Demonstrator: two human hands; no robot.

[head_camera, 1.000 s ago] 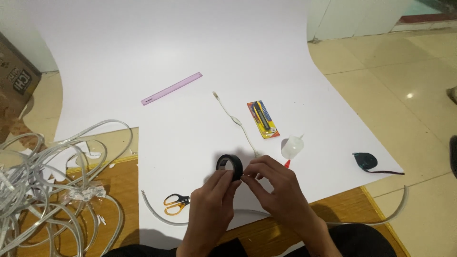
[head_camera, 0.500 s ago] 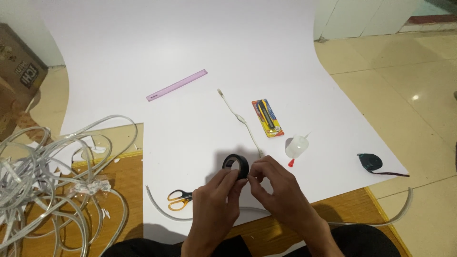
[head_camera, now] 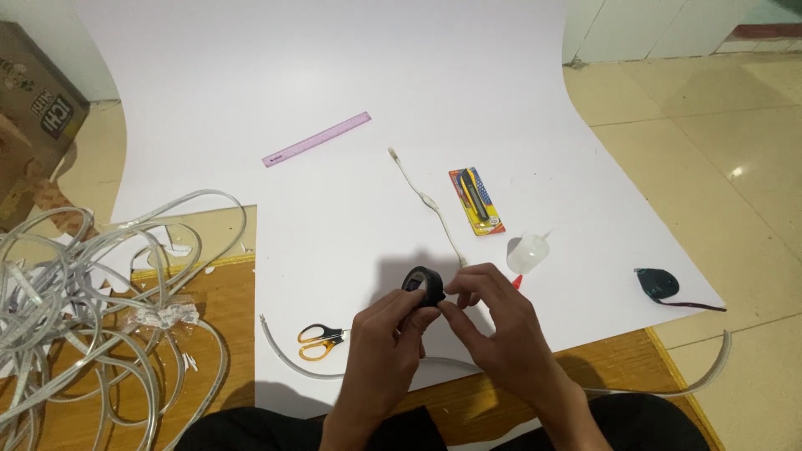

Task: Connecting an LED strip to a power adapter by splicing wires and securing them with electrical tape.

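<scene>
Both hands on the tape roll

Left hand (head_camera: 386,338) and right hand (head_camera: 493,330) pinch the black tape roll (head_camera: 423,286), tilted upright, its hole facing the camera.

White backdrop sheet (head_camera: 351,75) curves up at the far side, spread over wooden floor (head_camera: 209,309). Cream floor tiles (head_camera: 710,150) to the right, glossy, a bright light spot reflected on them. White wall base (head_camera: 635,29) at upper right. Cardboard box (head_camera: 33,125) at far left. Light even; soft shadows near the sheet's front edge.
</scene>
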